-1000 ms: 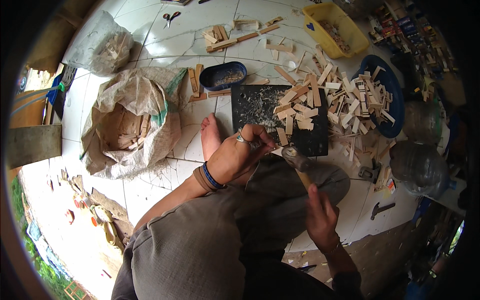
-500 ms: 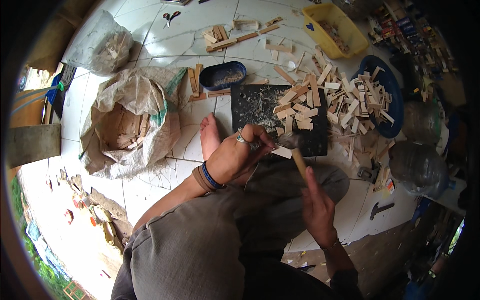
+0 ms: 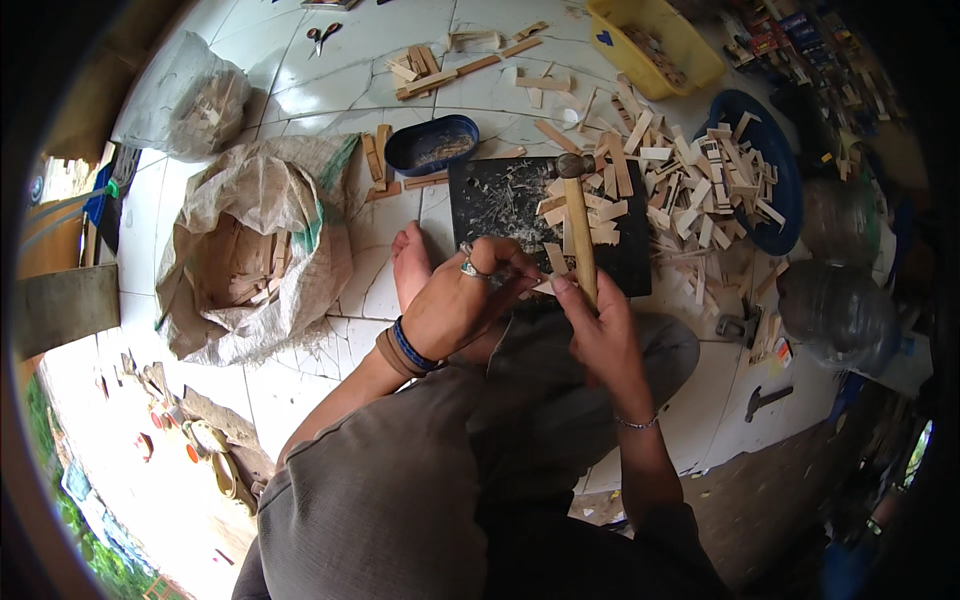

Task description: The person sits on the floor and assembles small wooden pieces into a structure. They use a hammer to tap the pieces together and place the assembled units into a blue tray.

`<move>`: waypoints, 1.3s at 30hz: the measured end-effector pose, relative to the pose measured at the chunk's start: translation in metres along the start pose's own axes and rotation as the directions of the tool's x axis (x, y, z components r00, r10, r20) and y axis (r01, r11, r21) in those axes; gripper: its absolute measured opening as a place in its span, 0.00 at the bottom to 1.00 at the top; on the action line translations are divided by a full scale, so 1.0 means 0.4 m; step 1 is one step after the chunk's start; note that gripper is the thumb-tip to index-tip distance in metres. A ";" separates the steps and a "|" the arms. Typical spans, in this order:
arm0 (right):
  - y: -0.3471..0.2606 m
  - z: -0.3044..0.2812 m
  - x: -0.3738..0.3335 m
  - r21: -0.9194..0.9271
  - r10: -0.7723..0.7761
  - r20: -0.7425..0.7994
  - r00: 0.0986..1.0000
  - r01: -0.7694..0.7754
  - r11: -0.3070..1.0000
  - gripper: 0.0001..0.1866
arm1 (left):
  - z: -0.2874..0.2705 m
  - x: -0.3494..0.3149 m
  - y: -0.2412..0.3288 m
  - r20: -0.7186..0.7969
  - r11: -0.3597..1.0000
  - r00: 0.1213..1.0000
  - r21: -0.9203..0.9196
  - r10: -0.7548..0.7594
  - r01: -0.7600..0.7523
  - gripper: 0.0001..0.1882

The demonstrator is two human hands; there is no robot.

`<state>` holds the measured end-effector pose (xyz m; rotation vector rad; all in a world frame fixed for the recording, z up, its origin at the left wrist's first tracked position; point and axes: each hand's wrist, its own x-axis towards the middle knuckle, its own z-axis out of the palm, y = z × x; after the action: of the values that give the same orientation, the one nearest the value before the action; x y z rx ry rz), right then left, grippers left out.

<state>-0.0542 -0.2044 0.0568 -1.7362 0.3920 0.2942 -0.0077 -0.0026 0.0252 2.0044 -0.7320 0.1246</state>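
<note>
On my head feed I see the left hand [image 3: 452,308] pinching a small wood piece [image 3: 544,287], the right hand [image 3: 607,345] gripping a hammer [image 3: 578,220] above the black board [image 3: 630,268].

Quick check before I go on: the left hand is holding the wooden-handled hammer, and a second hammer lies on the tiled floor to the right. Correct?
Not quite. The head view shows the right hand holding the wooden-handled hammer; the second hammer does lie on the tiled floor to the right.
</note>
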 end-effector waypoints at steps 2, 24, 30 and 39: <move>-0.002 -0.004 0.001 0.011 0.076 -0.004 0.997 -0.076 0.997 0.15 | -0.004 0.004 -0.003 0.017 1.000 1.000 -0.024 0.012 -0.012 0.23; -0.021 -0.008 0.001 0.041 0.131 -0.008 0.991 -0.131 0.991 0.13 | 0.039 -0.009 -0.050 0.015 0.916 0.987 -0.369 -0.162 0.156 0.18; -0.022 -0.010 0.002 0.020 0.126 -0.002 0.992 -0.126 0.992 0.13 | 0.047 -0.009 -0.052 0.000 0.917 0.984 -0.363 -0.177 0.165 0.17; -0.029 -0.015 0.006 0.010 0.127 -0.001 0.992 -0.127 0.992 0.13 | 0.047 0.001 -0.035 0.004 0.843 0.986 -0.517 -0.168 0.145 0.18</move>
<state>-0.0471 -0.2084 0.0672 -1.7055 0.5055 0.3816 -0.0035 -0.0132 0.0047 1.5271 -0.5024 -0.1199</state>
